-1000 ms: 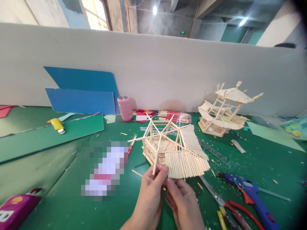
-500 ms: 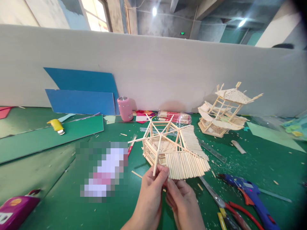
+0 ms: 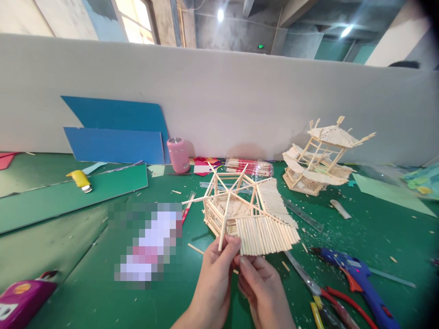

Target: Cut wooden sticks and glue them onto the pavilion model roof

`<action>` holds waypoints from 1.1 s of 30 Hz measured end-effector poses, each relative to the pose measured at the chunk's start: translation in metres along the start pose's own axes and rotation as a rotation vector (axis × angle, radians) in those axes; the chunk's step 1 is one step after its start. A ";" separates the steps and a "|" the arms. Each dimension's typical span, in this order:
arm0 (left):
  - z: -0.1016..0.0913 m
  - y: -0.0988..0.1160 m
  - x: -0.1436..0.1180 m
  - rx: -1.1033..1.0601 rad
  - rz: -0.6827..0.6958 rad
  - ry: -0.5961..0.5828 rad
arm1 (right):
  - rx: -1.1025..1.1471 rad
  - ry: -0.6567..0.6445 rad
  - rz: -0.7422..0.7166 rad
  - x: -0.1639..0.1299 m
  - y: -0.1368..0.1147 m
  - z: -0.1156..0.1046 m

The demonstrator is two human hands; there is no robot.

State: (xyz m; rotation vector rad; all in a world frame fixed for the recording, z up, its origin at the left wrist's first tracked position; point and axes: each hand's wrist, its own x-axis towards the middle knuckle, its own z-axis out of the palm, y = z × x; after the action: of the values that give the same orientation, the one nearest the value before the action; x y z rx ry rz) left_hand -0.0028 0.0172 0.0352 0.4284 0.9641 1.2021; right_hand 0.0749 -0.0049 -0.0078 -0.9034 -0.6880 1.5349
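Observation:
In the head view a pavilion model made of wooden sticks (image 3: 269,235) stands on the green table in front of me. Its roof is slatted with sticks on the right and near sides; bare beams span the rest. My left hand (image 3: 219,269) is closed at the near left corner of the slatted panel, its thumb against the panel's edge, beside a protruding beam. Just right of it and under the roof's front edge, my right hand (image 3: 259,278) is closed in a pinch, fingertips close to the left ones. Whatever lies between its fingers is hidden.
A blue glue gun (image 3: 360,274) and red-handled pliers (image 3: 318,290) lie at right. Behind them stands a second stick pavilion (image 3: 315,160). A pink bottle (image 3: 179,155), packed sticks (image 3: 248,167) and a yellow cutter (image 3: 79,179) lie farther back. A purple case (image 3: 25,299) sits at left.
The hands stay almost in place, with the right fingertips shifting very slightly at the roof's front edge. The model and surrounding tools have not visibly moved.

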 end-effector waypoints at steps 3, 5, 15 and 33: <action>0.001 0.001 0.001 0.018 0.014 0.002 | 0.004 0.018 0.019 0.000 -0.001 -0.001; 0.001 0.000 0.003 0.025 0.018 -0.003 | 0.003 0.033 0.032 0.001 -0.001 -0.002; -0.004 -0.004 0.006 0.041 0.023 -0.018 | -0.024 0.066 0.046 0.003 0.000 0.000; -0.003 -0.004 0.005 0.044 0.024 -0.014 | -0.022 0.045 0.054 0.004 0.002 -0.003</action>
State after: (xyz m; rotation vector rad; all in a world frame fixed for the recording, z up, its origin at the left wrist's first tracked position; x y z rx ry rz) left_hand -0.0029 0.0194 0.0285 0.4836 0.9765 1.1996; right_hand 0.0758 -0.0010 -0.0118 -0.9772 -0.6541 1.5529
